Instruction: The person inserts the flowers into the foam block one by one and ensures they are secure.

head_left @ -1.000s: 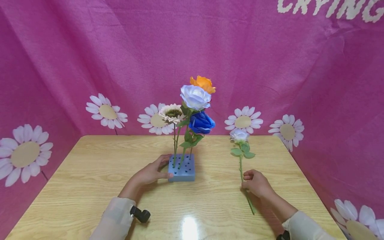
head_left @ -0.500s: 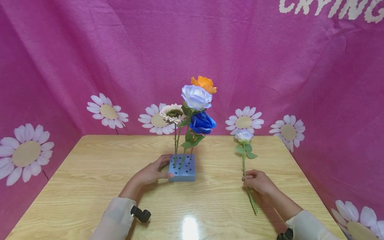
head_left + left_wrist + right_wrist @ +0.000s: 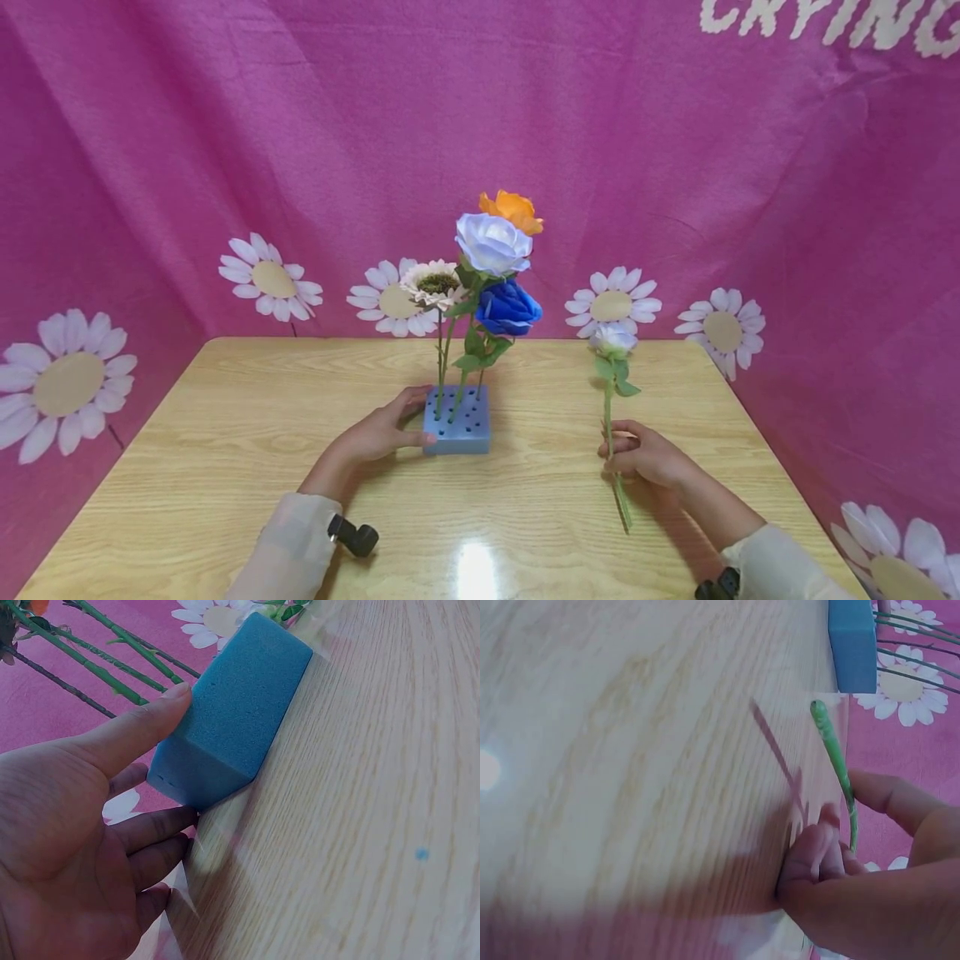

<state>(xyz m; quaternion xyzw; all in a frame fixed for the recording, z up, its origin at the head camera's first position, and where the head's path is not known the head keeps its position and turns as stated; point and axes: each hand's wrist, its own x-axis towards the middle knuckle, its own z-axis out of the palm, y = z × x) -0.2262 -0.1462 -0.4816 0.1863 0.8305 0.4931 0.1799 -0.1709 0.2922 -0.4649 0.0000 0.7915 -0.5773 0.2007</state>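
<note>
My left hand [image 3: 378,433] holds the left side of a blue foam block [image 3: 457,447], thumb at the front corner and fingers toward the back. In the left wrist view the thumb presses the block [image 3: 240,697] near its upper edge. Upright in its holes stand a pale sunflower-like bloom [image 3: 435,284], a large white rose [image 3: 493,242], a blue rose [image 3: 507,307] and an orange rose [image 3: 512,210]. To the right, my right hand [image 3: 648,458] pinches the lower stem of another white rose [image 3: 613,339]. In the right wrist view its cut stem end [image 3: 821,716] hangs over its shadow.
The wooden table [image 3: 300,371] meets a pink cloth [image 3: 360,150] with printed daisies behind and at both sides. More small holes show in the block's top. Black wrist cameras [image 3: 354,536] sit at both cuffs.
The white rose in my right hand has shifted slightly right, and its stem has swung from slanted to nearly straight up and down in the head view. My left hand stays on the block.
</note>
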